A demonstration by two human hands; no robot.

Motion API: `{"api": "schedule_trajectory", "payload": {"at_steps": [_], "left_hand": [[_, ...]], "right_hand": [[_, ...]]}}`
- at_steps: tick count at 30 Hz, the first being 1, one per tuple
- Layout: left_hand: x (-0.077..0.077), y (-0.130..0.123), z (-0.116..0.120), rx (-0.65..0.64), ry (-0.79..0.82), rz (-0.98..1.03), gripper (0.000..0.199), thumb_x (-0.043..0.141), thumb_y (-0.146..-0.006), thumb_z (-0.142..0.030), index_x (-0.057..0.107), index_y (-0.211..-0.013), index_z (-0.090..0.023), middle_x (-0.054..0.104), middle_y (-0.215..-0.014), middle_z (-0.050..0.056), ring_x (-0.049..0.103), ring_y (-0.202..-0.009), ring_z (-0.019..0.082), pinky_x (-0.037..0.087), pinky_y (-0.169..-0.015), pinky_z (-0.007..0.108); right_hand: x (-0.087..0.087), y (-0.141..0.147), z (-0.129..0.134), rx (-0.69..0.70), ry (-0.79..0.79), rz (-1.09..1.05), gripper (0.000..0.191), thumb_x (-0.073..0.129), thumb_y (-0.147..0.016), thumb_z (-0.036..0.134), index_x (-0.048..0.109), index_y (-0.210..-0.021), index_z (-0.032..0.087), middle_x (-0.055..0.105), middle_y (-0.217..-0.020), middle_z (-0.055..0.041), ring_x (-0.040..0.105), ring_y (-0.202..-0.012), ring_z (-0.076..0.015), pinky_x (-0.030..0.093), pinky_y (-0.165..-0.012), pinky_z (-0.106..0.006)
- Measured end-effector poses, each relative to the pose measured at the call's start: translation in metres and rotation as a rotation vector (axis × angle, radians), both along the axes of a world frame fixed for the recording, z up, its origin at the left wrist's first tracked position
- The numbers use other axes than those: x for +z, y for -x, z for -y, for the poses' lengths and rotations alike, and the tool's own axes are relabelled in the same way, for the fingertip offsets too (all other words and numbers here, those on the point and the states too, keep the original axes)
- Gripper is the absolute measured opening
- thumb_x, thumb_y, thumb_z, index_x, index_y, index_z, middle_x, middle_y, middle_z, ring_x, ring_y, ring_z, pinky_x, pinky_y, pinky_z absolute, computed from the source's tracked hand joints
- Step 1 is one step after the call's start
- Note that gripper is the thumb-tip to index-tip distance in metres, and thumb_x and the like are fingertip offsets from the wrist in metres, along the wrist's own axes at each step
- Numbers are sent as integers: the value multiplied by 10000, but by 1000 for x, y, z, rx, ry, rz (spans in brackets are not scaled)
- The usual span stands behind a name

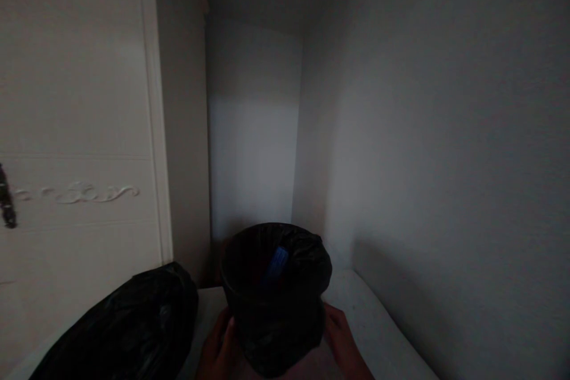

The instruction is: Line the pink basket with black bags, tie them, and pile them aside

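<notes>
A small trash bin (276, 326) lined with a black plastic bag stands upright between my two hands, the bag folded over its rim. Inside it, a blue item (278, 260) leans against the far wall; its kind is too dark to tell. My left hand (218, 341) presses on the bin's left side, fingers partly hidden behind it. On the opposite side my right hand (341, 332) holds the bin with its fingertips against the bag. To the left lies another black plastic bag (133, 326), bulky and rumpled.
A white surface (369, 314) spreads beneath the bin. At left rises a white wardrobe (89, 101) with carved trim and a dark handle (6, 199). A grey wall (436, 130) runs along the right, meeting a back wall (253, 130) in the corner. The room is dim.
</notes>
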State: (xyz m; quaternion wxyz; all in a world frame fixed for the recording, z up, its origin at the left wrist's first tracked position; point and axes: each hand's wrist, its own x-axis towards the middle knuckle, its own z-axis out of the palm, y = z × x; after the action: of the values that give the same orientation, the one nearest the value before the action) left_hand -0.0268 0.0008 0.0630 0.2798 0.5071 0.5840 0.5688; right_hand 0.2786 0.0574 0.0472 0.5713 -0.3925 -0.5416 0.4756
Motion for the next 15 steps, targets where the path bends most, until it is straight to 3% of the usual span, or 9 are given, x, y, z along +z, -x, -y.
{"api": "schedule_trajectory", "payload": {"at_steps": [4,15], "left_hand": [[3,-1,1,-49,-42,28,589,493,-929,-684,721,-1250,-246,756,-1326,98,645,-1322,351,492,-1141,541],[6,-3,2,-15,14,64,672,491,-882,-754,721,-1248,-240,736,-1361,110,610,-1363,370,440,-1182,560]], "right_hand": [[-1,-1,-1,-3,-11,5,545,725,-805,698,807,-810,159,726,-791,-70,607,-786,-245,508,-750,-361],[3,3,-1,21,-16,-6,520,721,-804,691,815,-784,180,735,-774,-75,646,-806,-285,540,-778,-409]]}}
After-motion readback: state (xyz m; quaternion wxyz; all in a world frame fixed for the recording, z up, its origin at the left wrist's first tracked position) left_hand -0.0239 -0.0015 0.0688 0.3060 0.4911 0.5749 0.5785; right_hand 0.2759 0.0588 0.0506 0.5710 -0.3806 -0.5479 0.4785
